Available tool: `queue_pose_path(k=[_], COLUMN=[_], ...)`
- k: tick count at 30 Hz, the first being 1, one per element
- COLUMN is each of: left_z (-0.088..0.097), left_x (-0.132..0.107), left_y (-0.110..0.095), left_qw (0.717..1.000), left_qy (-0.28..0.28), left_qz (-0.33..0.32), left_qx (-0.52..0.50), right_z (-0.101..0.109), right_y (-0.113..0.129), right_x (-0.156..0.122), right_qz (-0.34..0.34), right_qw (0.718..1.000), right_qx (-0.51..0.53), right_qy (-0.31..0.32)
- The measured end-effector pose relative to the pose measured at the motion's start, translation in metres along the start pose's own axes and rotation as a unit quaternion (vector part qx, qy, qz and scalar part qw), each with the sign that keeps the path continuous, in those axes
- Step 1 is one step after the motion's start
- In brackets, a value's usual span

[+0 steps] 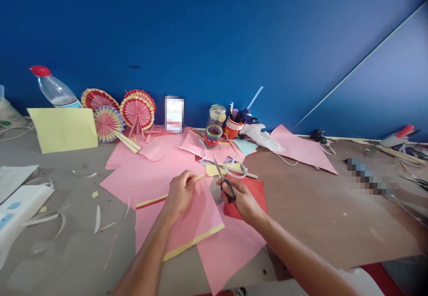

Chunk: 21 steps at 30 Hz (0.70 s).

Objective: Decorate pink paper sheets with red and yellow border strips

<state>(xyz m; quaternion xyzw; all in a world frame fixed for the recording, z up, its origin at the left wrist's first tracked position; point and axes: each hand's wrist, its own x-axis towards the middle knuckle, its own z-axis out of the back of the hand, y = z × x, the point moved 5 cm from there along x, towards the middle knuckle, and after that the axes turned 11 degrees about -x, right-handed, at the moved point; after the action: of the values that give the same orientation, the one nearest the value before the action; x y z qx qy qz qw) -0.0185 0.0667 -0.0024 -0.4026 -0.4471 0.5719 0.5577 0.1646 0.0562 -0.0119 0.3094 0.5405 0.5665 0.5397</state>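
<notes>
My left hand [180, 192] is closed, pinching a thin yellow paper strip [199, 177] just above a pink sheet with a yellow edge [194, 224]. My right hand [241, 199] grips black-handled scissors [224, 180], whose blades point up and away towards the strip's end. A red sheet [257, 189] lies under my right hand. More pink paper [143, 175] spreads beneath both hands.
Folded paper fans [137, 108] lean on the blue wall with a plastic bottle [53, 88] and a yellow sheet [65, 129]. A glass jar [214, 129], a red cup of pens [233, 126], a tape ring [235, 169] and paper scraps lie around. Cables and tools sit far right.
</notes>
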Motion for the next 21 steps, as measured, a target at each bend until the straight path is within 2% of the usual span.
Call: queue_pose_path(k=[2,4,5,6,9,11,13,15,18,21], left_z=[0.003,0.004,0.004,0.003,0.000,-0.001,-0.001,0.000,-0.001,-0.004], left_x=[0.000,0.000,0.001,0.001,0.002,0.003,0.003,0.003,0.004,0.005], left_y=[0.001,0.002,0.002,0.003,0.006,0.007,0.009,0.010,0.011,0.014], left_qw=[1.000,1.000,1.000,0.999,0.997,0.997,0.996,0.994,0.988,0.984], left_qy=[-0.010,-0.018,-0.022,-0.025,-0.034,-0.040,-0.046,-0.051,-0.053,-0.048], left_qz=[0.004,-0.005,-0.013,-0.021,-0.037,-0.039,-0.040,-0.047,-0.073,-0.088], left_qx=[-0.008,0.000,0.011,0.025,0.054,0.059,0.065,0.083,0.127,0.145], right_z=[0.010,0.019,0.023,0.026,0.032,0.033,0.033,0.032,0.032,0.032], right_y=[0.000,0.002,0.003,0.005,0.011,0.014,0.018,0.022,0.029,0.036], right_x=[0.004,0.007,0.009,0.012,0.024,0.032,0.039,0.044,0.047,0.048], right_qz=[0.030,0.054,0.062,0.067,0.056,0.042,0.036,0.034,0.026,0.030], right_qw=[0.998,0.984,0.967,0.942,0.839,0.781,0.751,0.746,0.759,0.759], right_qx=[-0.040,-0.156,-0.236,-0.321,-0.537,-0.620,-0.658,-0.666,-0.648,-0.647], right_qy=[-0.043,-0.067,-0.070,-0.068,-0.063,-0.060,-0.045,-0.007,0.052,0.063])
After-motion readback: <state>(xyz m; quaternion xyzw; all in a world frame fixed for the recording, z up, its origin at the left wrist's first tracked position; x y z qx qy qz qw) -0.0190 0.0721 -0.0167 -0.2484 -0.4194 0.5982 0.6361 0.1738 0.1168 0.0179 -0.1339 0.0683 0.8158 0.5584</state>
